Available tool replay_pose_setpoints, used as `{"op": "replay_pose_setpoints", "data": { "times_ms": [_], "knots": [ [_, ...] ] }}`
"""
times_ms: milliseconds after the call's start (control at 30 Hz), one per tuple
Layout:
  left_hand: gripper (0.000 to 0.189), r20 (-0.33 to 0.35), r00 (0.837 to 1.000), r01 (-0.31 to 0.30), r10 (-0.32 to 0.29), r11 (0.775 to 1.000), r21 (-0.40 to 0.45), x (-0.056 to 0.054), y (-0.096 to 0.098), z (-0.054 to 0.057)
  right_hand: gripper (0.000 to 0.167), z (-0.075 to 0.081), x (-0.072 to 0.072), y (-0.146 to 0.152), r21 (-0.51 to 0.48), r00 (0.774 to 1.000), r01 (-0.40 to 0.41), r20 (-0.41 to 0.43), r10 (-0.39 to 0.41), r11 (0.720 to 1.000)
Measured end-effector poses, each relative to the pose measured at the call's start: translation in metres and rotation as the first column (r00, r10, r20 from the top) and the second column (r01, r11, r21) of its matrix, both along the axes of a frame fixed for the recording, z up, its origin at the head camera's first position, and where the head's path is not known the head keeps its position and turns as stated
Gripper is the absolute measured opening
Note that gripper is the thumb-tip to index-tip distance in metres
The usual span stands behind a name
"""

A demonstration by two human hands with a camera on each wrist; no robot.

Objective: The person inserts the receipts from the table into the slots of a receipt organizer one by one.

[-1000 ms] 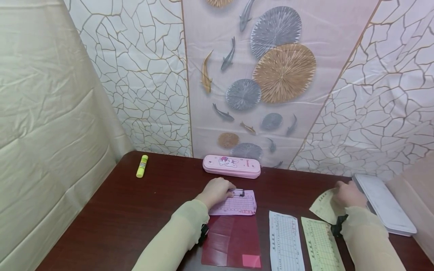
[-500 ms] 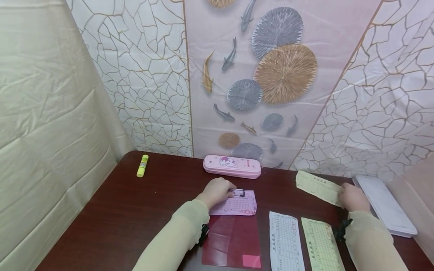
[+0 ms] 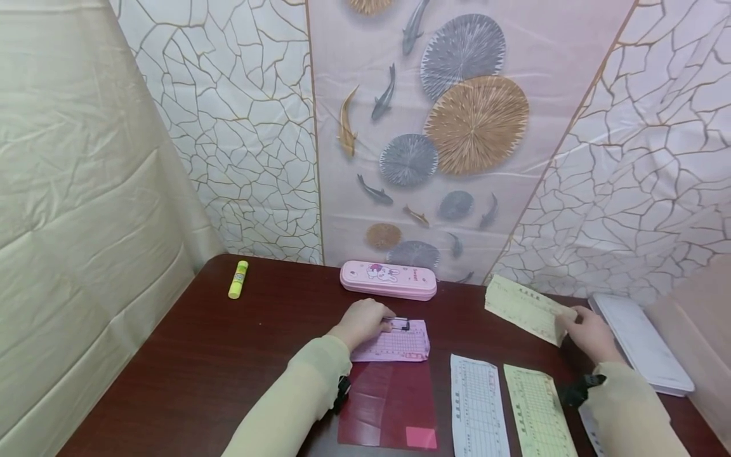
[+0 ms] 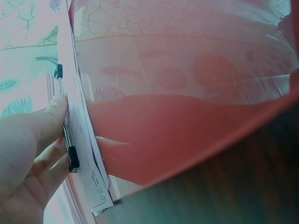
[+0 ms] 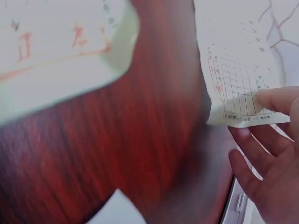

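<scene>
My left hand (image 3: 365, 322) grips the metal clip (image 3: 404, 324) at the top of a red translucent folder (image 3: 371, 406). Pink printed slips (image 3: 394, 346) lie at that end; in the left wrist view the thumb and fingers pinch the clip (image 4: 71, 156) beside the upright edge of the papers (image 4: 86, 163). At the back right, my right hand (image 3: 592, 334) pinches one end of a pale yellow slip (image 3: 522, 306), thumb on top and fingers beneath, as the right wrist view shows.
A white slip (image 3: 478, 406) and a yellow-green slip (image 3: 539, 412) lie to the folder's right. Another paper (image 3: 591, 425) shows partly beside the right forearm. Behind are a pink pencil case (image 3: 388, 280) and a yellow glue stick (image 3: 237, 280). A flat white case (image 3: 645, 346) lies far right.
The right hand has swung the yellow slip left and toward the back edge, and it now lies extended rather than bent. The left hand keeps its grip on the clip.
</scene>
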State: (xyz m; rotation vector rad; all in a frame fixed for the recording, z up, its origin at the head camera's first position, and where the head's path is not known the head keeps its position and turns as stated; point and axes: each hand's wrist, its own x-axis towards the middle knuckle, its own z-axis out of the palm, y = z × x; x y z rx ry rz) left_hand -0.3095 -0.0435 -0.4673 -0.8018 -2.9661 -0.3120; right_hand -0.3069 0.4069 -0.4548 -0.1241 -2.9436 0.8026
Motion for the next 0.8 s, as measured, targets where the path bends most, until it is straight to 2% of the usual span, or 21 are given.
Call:
{"op": "replay_pose_setpoints", "data": {
  "times_ms": [200,400,567,800],
  "knots": [
    [0.025,0.009,1.000,-0.007,0.007,1.000,0.005,0.000,0.001,-0.001,0.045,0.001,0.005,-0.008,-0.151,0.999,0.043,0.009,-0.042,0.988],
    [0.024,-0.020,1.000,0.014,-0.014,1.000,0.007,-0.001,0.000,-0.002,0.045,0.004,0.010,-0.016,-0.249,0.997,0.081,0.016,-0.079,0.965],
    [0.023,-0.035,0.999,0.027,-0.027,1.000,0.005,-0.001,0.000,-0.003,0.048,0.004,0.013,-0.020,-0.274,0.996,0.088,0.048,-0.077,0.958],
    [0.024,-0.011,1.000,0.017,-0.017,1.000,0.008,-0.001,0.000,-0.003,0.047,0.007,0.017,-0.033,-0.280,0.998,0.069,0.023,-0.065,0.958]
  ]
}}
